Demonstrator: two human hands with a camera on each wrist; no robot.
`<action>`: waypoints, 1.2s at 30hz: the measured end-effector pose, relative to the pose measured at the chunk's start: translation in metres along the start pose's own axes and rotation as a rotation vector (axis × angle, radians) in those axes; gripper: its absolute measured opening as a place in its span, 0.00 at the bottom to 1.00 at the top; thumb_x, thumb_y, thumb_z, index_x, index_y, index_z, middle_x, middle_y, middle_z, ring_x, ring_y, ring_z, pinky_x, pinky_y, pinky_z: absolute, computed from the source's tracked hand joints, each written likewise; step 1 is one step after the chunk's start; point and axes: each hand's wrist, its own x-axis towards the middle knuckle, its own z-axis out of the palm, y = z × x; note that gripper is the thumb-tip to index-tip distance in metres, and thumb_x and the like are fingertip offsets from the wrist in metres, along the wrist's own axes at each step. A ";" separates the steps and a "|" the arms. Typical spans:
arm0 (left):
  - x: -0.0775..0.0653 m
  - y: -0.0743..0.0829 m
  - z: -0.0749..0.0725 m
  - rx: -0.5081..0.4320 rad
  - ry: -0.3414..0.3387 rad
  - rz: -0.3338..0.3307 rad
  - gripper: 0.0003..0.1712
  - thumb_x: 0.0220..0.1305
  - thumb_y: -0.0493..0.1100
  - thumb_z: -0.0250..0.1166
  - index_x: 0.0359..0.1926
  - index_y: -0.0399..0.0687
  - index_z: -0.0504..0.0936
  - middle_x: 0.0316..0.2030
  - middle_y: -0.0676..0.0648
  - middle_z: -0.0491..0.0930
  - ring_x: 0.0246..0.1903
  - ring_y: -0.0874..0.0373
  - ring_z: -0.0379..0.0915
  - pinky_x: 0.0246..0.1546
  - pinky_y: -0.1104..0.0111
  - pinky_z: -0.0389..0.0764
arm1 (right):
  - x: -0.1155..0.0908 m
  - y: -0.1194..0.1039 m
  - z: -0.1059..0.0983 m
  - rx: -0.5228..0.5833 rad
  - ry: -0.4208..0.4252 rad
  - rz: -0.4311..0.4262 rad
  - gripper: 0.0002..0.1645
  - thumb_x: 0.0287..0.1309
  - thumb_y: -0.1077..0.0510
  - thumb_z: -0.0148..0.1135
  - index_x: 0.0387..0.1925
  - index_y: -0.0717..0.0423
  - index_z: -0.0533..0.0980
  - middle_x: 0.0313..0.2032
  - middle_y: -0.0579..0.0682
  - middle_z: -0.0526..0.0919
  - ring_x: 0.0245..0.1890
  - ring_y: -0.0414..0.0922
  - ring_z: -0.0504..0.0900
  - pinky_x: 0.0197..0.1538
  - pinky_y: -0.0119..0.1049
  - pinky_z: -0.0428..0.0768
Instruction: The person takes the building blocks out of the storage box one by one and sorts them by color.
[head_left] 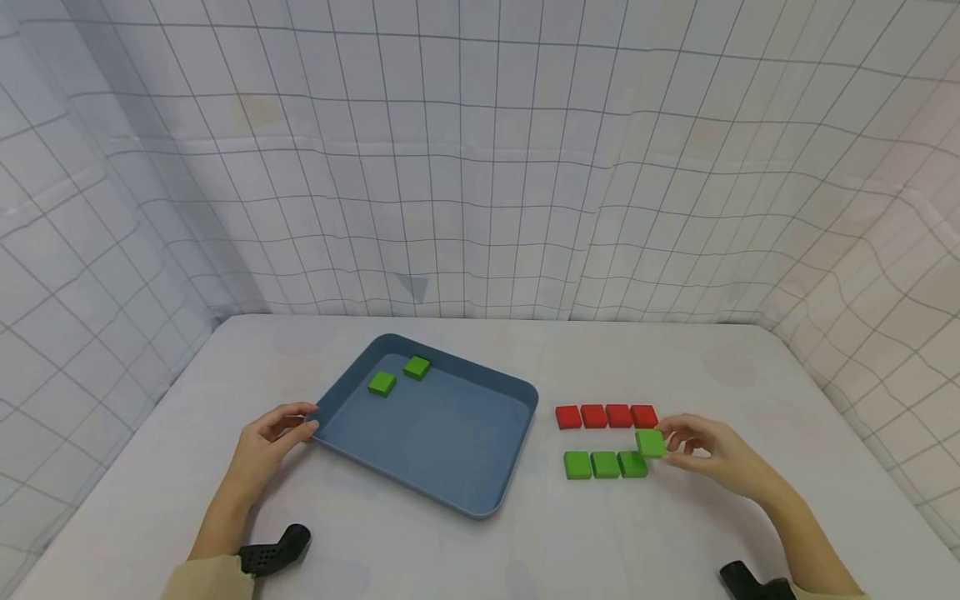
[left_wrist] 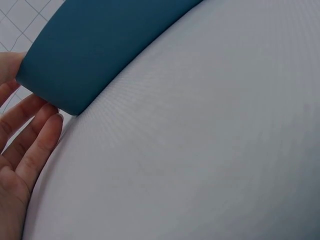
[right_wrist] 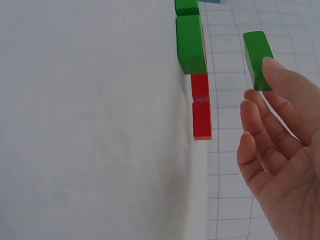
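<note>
Between the thumb and fingers of my right hand [head_left: 708, 450] a green square block [head_left: 650, 443] is pinched, raised off the table. The right wrist view shows this green block [right_wrist: 257, 60] held by its edge, the other fingers loosely curled below. Just left of it lies a row of green blocks [head_left: 605, 465], with a row of red blocks [head_left: 593, 416] behind. My left hand [head_left: 262, 446] grips the left corner of a blue tray [head_left: 420, 482]. In the left wrist view, fingers [left_wrist: 42, 137] lie against the tray's outer wall [left_wrist: 90, 55]. Two green blocks [head_left: 382, 383] sit inside the tray's far left part.
A white table [head_left: 360, 550] carries everything, the tray turned at an angle left of the block rows. White grid-patterned cloth [head_left: 480, 167] hangs behind and at both sides. Black wrist mounts [head_left: 276, 552] are strapped on both forearms.
</note>
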 end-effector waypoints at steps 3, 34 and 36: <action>0.000 -0.001 0.000 0.003 -0.002 0.005 0.17 0.62 0.37 0.60 0.49 0.31 0.74 0.39 0.62 0.76 0.34 0.70 0.74 0.37 0.82 0.73 | -0.005 0.003 -0.003 0.011 -0.020 0.040 0.19 0.48 0.69 0.66 0.44 0.60 0.74 0.34 0.46 0.78 0.31 0.38 0.76 0.34 0.26 0.76; -0.001 0.000 0.000 0.004 0.006 0.014 0.17 0.61 0.37 0.60 0.48 0.31 0.74 0.38 0.61 0.77 0.33 0.70 0.74 0.37 0.82 0.74 | -0.019 0.025 -0.004 0.078 -0.152 0.144 0.18 0.50 0.64 0.66 0.44 0.63 0.74 0.33 0.47 0.78 0.31 0.37 0.74 0.31 0.28 0.74; -0.001 0.000 0.000 -0.003 0.005 0.014 0.17 0.61 0.37 0.60 0.48 0.31 0.74 0.38 0.62 0.77 0.33 0.70 0.74 0.37 0.82 0.74 | -0.020 0.026 -0.005 0.072 -0.151 0.143 0.18 0.50 0.64 0.66 0.44 0.62 0.74 0.33 0.46 0.78 0.31 0.37 0.74 0.31 0.28 0.74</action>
